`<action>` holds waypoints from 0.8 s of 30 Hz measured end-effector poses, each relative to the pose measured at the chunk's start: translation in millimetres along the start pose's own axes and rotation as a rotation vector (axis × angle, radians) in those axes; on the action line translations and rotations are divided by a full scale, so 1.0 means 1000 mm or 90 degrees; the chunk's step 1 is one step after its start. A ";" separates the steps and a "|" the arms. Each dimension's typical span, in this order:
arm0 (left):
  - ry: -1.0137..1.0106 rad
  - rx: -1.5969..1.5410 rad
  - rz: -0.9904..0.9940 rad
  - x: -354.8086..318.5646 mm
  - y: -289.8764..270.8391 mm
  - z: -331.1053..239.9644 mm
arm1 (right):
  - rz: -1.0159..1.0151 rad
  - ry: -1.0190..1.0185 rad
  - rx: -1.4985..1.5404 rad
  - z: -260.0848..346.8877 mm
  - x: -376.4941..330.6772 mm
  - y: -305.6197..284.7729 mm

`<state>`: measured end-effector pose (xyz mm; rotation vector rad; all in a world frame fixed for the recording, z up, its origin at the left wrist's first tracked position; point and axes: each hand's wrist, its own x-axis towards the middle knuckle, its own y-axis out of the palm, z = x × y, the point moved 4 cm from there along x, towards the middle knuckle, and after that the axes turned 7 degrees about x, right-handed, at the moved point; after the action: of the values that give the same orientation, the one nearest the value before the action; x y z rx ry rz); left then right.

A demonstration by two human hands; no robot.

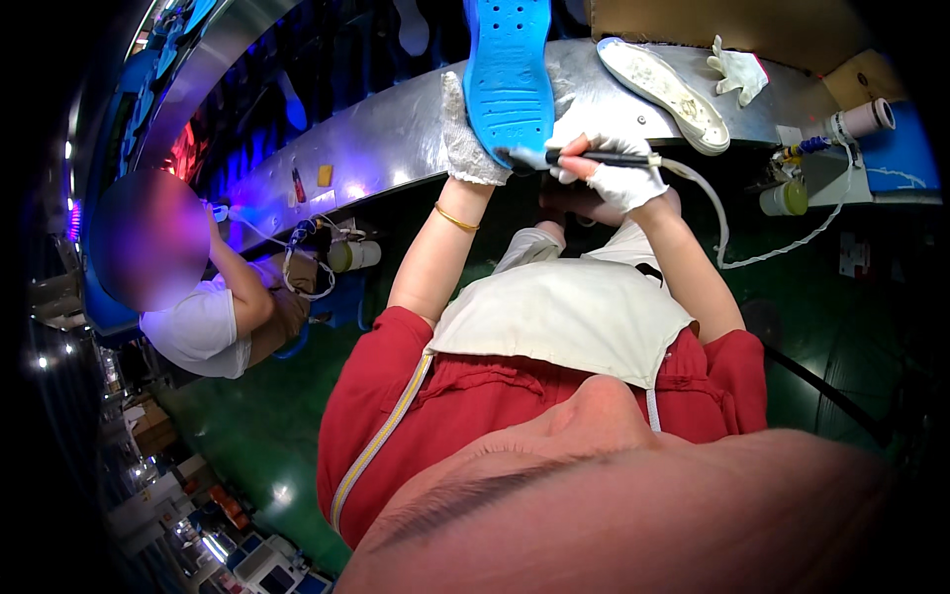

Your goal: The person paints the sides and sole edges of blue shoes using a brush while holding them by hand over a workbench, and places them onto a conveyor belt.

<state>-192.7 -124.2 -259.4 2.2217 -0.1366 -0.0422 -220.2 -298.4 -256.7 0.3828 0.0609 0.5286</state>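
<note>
My left hand (463, 139), in a pale knit glove, is closed around the near end of a blue shoe sole-shaped piece (509, 79). The piece points away from me, its face up, with small holes and faint ridges. In my right hand (625, 181), gloved with some fingertips bare, is a black-handled brush (609, 157). Its bristle end lies at the near edge of the blue piece; whether it touches cannot be made out. A pale hose (714, 203) runs from the handle's rear end. To the right, a white shoe sole (665, 94) lies on the metal bench (386, 148).
A spare white glove (738, 69) lies beyond the sole, near a cardboard box (712, 25). At right, a round container (785, 199) hangs by the bench edge with the looping hose. Dark conveyor sections with shoe parts run behind. A co-worker (198, 327) sits at left.
</note>
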 end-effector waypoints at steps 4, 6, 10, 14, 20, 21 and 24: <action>-0.002 0.049 0.005 0.008 -0.006 -0.004 | 0.007 -0.047 -0.096 0.003 -0.004 -0.002; -0.037 0.013 0.010 0.013 -0.008 -0.008 | 0.069 -0.057 -0.097 0.002 -0.008 0.000; -0.067 -0.036 0.066 0.013 -0.001 -0.015 | 0.150 -0.017 0.050 0.004 -0.015 0.003; -0.104 0.004 0.086 0.010 0.010 -0.013 | 0.064 -0.223 -0.139 0.027 -0.007 0.004; -0.137 0.070 0.108 0.020 0.015 -0.012 | 0.148 -0.360 -0.360 0.035 -0.007 0.018; -0.142 0.073 0.115 0.021 0.014 -0.013 | 0.162 -0.338 -0.355 0.031 -0.008 0.018; -0.156 0.059 0.112 0.024 0.008 -0.013 | 0.135 -0.168 -0.208 0.014 -0.008 0.011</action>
<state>-168.5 -121.5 -244.2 2.2808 -0.4770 -0.2158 -229.9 -298.9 -239.7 0.1369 -0.3201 0.6813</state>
